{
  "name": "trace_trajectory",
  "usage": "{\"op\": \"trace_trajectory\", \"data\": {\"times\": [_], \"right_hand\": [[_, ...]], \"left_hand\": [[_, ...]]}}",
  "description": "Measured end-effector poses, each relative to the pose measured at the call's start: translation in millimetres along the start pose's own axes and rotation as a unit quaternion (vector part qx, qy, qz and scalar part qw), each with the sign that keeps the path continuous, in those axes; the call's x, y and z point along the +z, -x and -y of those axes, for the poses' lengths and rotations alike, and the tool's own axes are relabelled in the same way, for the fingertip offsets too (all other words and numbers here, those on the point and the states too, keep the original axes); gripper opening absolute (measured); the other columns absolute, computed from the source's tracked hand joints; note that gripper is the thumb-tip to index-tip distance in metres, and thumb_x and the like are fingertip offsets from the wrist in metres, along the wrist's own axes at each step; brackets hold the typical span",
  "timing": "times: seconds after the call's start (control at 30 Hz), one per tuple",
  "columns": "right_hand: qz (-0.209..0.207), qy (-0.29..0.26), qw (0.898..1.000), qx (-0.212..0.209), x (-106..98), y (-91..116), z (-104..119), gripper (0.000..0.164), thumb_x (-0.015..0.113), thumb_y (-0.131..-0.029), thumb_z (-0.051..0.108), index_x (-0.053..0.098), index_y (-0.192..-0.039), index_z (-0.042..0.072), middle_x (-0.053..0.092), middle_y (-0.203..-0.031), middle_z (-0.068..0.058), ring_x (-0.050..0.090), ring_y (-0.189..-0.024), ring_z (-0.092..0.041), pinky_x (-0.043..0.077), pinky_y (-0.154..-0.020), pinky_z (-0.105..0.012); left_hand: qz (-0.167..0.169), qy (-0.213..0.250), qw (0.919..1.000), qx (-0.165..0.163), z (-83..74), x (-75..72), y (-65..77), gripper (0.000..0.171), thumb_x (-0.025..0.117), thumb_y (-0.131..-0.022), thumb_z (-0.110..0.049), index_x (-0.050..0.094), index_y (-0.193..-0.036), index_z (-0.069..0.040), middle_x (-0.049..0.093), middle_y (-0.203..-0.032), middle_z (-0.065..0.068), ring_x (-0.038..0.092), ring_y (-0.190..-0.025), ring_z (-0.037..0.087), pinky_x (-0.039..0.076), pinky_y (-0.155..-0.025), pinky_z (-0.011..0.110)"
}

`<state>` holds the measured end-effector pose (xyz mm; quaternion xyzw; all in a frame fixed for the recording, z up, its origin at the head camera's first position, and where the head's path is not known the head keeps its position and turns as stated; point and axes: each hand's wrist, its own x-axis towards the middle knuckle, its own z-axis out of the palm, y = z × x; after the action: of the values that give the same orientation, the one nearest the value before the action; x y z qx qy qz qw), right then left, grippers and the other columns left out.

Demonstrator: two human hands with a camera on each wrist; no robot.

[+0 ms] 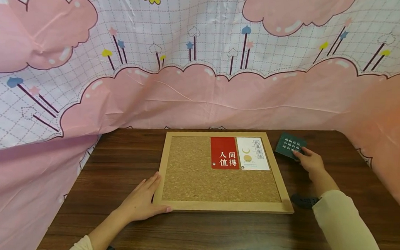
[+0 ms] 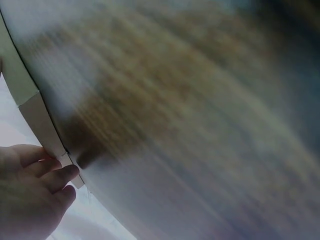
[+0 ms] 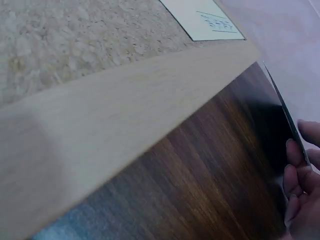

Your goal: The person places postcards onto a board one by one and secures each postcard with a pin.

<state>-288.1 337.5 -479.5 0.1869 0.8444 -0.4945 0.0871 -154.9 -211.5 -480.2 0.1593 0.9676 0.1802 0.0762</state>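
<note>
A cork board (image 1: 196,183) with a pale wooden frame lies flat on the table. My left hand (image 1: 137,202) rests at its near left corner, fingers against the left side and thumb along the front edge. Off the board's far right corner, my right hand (image 1: 312,162) pinches a dark green card (image 1: 287,145) with white lettering. Seen from the right wrist, that card (image 3: 285,107) is edge-on between thumb and fingers, tilted up from the table. A red card (image 1: 222,148) and a white card (image 1: 251,159) lie side by side on the board's upper right, each with a small pin or hole near its lower left.
Under the board is a dark brown wooden table (image 1: 213,238). Behind it and at both sides hangs a pink and white patterned cloth (image 1: 188,97). A dark strap (image 1: 304,201) shows at my right wrist.
</note>
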Motion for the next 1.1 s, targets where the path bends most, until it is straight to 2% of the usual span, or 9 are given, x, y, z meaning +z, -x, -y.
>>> {"op": "trace_trajectory", "data": {"times": [0.2, 0.27, 0.43, 0.5, 0.57, 0.8, 0.9, 1.0, 1.1], "right_hand": [[0.001, 0.018, 1.0, -0.025, -1, 4, -1, 0.084, 0.056, -0.096, 0.041, 0.006, -0.156, 0.01, 0.021, -0.154, -0.033, 0.04, -0.133, -0.046, 0.028, -0.113, -0.06], [-0.001, 0.023, 0.999, -0.033, -1, 6, 1, 0.085, 0.059, -0.094, 0.04, 0.008, -0.156, 0.01, 0.025, -0.153, -0.033, 0.054, -0.119, -0.04, 0.036, -0.109, -0.056], [-0.002, 0.02, 0.999, -0.045, -3, 8, 8, 0.087, 0.061, -0.093, 0.041, 0.009, -0.156, 0.012, 0.021, -0.154, -0.033, 0.048, -0.125, -0.038, 0.035, -0.11, -0.055], [0.0, 0.019, 0.999, -0.047, -4, 9, 10, 0.088, 0.062, -0.093, 0.042, 0.007, -0.156, 0.014, 0.018, -0.156, -0.031, 0.031, -0.138, -0.046, 0.027, -0.114, -0.06], [0.001, 0.024, 0.999, -0.049, -5, 9, 12, 0.091, 0.063, -0.092, 0.045, 0.007, -0.156, 0.014, 0.016, -0.157, -0.031, 0.026, -0.141, -0.049, 0.023, -0.114, -0.063], [-0.01, 0.029, 0.998, -0.061, -2, 12, 16, 0.09, 0.064, -0.091, 0.044, 0.011, -0.156, 0.011, 0.025, -0.154, -0.031, 0.034, -0.135, -0.045, 0.029, -0.113, -0.06], [-0.015, 0.017, 0.997, -0.073, -1, 13, 17, 0.089, 0.064, -0.091, 0.042, 0.011, -0.156, 0.01, 0.028, -0.154, -0.028, 0.036, -0.135, -0.039, 0.033, -0.112, -0.054], [-0.022, 0.008, 0.996, -0.086, -2, 13, 20, 0.09, 0.065, -0.09, 0.044, 0.013, -0.156, 0.01, 0.027, -0.156, -0.023, 0.042, -0.131, -0.027, 0.045, -0.104, -0.031], [-0.03, 0.001, 0.994, -0.104, -2, 15, 25, 0.09, 0.067, -0.089, 0.044, 0.016, -0.155, 0.01, 0.036, -0.152, -0.021, 0.051, -0.112, -0.007, 0.045, -0.083, -0.008]], "left_hand": [[0.006, 0.008, 0.9999, -0.004, 0.2, 0.2, 0.3, 0.112, 0.064, -0.076, -0.071, 0.023, -0.151, 0.001, 0.018, -0.161, 0.016, 0.024, -0.148, 0.03, 0.017, -0.122, 0.05], [0.007, 0.01, 0.9999, -0.005, 0.5, 0.4, 0.2, 0.112, 0.065, -0.076, -0.071, 0.023, -0.152, 0.001, 0.018, -0.161, 0.016, 0.024, -0.148, 0.031, 0.017, -0.122, 0.051], [0.007, 0.012, 0.9999, -0.005, -0.3, -0.1, 0.5, 0.112, 0.065, -0.076, -0.07, 0.023, -0.152, 0.001, 0.018, -0.161, 0.016, 0.024, -0.148, 0.031, 0.017, -0.122, 0.051], [0.008, 0.011, 0.9999, -0.004, -0.6, -0.4, 0.5, 0.112, 0.065, -0.076, -0.07, 0.023, -0.152, 0.001, 0.018, -0.161, 0.016, 0.024, -0.148, 0.031, 0.017, -0.122, 0.051], [0.008, 0.009, 0.9999, -0.003, -0.7, -0.5, 0.3, 0.112, 0.065, -0.076, -0.07, 0.023, -0.152, 0.001, 0.018, -0.161, 0.016, 0.024, -0.148, 0.031, 0.017, -0.122, 0.051], [0.004, 0.007, 1.0, 0.0, -0.6, -0.8, 0.1, 0.112, 0.065, -0.076, -0.07, 0.024, -0.151, 0.002, 0.02, -0.16, 0.017, 0.025, -0.148, 0.031, 0.018, -0.122, 0.051], [0.004, 0.006, 1.0, 0.002, -0.4, -0.7, 0.2, 0.112, 0.065, -0.076, -0.07, 0.024, -0.151, 0.002, 0.02, -0.16, 0.017, 0.025, -0.148, 0.03, 0.018, -0.122, 0.051], [0.002, 0.004, 1.0, 0.004, 0.0, -0.5, 0.5, 0.112, 0.066, -0.076, -0.07, 0.024, -0.151, 0.002, 0.02, -0.16, 0.017, 0.025, -0.147, 0.031, 0.018, -0.122, 0.051], [0.0, 0.006, 1.0, 0.006, 0.3, -0.4, 0.9, 0.112, 0.066, -0.076, -0.07, 0.024, -0.151, 0.003, 0.02, -0.16, 0.018, 0.026, -0.147, 0.031, 0.018, -0.121, 0.051]]}}
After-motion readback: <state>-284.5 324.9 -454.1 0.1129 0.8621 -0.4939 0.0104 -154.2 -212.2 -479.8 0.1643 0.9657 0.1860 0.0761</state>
